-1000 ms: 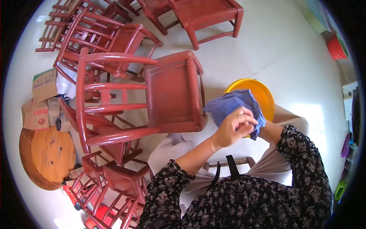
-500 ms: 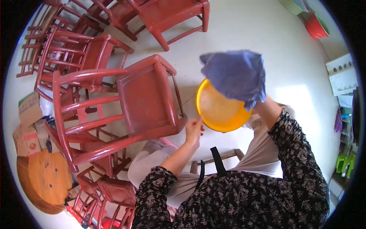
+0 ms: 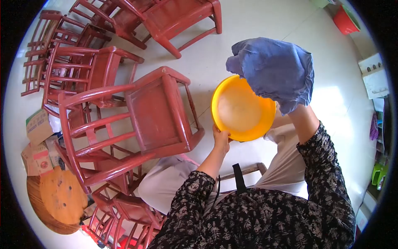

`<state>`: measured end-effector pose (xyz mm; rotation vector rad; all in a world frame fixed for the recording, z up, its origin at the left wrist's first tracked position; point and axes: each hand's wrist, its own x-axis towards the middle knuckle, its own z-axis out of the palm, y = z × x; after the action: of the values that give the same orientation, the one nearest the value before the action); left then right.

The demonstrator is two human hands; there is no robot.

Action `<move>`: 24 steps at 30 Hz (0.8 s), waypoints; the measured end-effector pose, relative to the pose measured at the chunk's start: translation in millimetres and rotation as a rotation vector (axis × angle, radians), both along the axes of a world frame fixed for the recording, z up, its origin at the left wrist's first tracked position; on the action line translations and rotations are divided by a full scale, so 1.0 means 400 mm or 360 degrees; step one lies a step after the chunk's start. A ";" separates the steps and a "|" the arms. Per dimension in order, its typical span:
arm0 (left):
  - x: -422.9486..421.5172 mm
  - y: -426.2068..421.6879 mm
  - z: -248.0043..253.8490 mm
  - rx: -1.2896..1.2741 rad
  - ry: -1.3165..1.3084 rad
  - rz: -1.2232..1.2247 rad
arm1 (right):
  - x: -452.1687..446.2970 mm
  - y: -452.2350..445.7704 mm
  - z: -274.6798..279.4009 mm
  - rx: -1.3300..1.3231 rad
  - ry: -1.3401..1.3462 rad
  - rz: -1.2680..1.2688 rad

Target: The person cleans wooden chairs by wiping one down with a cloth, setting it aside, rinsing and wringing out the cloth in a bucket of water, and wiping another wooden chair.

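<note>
A yellow basin with cloudy, pale liquid in it stands in front of my knees. At its near left rim, my left hand grips the edge, thumb on the inner side and fingers beneath. A blue-grey cloth is spread over my right hand, which is raised above the basin's right side. The cloth hides the fingers and covers part of the basin's far rim. Left of the basin is a red wooden chair, its seat side toward me; neither hand touches it.
Several more red chairs crowd the left and far side. A round wooden tabletop and cardboard boxes are at the lower left. A red bowl and a shelf with green items line the right wall. I sit on a low stool.
My left hand has moved from beside the basin to holding its rim. My right hand with the cloth has shifted right and away from me, uncovering more of the basin.
</note>
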<state>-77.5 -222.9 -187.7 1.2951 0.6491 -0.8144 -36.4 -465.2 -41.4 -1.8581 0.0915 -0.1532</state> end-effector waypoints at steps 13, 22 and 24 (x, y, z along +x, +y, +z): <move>0.126 -0.242 -0.015 -0.0288 -0.0077 -0.0057 | -0.053 -0.040 -0.039 -0.0520 0.0320 0.0077; 0.152 -0.292 0.000 -0.0157 -0.0393 -0.0459 | -0.059 -0.015 -0.057 -0.0882 0.0382 0.0150; 0.135 -0.217 0.037 -0.0171 -0.0319 -0.0410 | -0.043 0.001 -0.057 -0.0969 0.0375 0.0184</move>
<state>-23.5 -309.8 -172.9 1.3579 0.2784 -0.9013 -53.4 -464.8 -64.0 -2.4779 0.1075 0.1370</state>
